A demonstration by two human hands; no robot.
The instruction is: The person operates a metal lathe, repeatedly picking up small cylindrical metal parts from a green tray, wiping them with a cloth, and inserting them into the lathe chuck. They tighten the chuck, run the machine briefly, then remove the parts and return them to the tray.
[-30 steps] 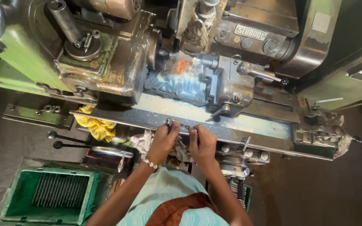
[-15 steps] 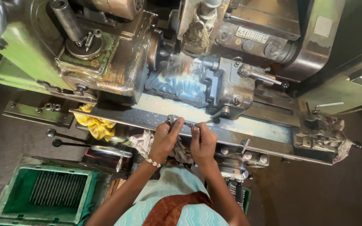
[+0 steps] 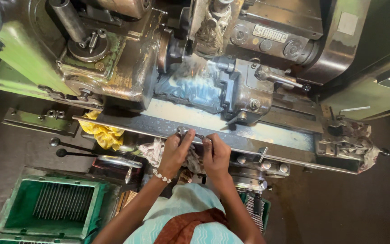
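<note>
Both hands are up at the front rail of the big green lathe, working close together. The left hand is curled, thumb and fingers pinched round a small metal piece that sits right on the rail's edge. The right hand is just beside it, fingers bunched and nipping a thin metal rod that runs across to that same piece. So the two hands are nearly touching, neither one spread flat. There is a beaded bracelet on the left wrist.

Under the hands a greyish rag hangs off the machine (how far it goes behind the wrists I cannot tell). To the left a yellow cloth is stuffed below the rail, and beside it two black-knobbed levers stick out toward the floor.

Up above, the chuck faces a blue-grey block clamped on the carriage, wet and streaked, with a pale film across the bed in front of it. Off to the right another stained rag is draped over the end of the rail.

Down at the lower left a green plastic crate sits on the floor, packed with rows of thin metal rods. A second green crate peeks out by the person's right forearm.
</note>
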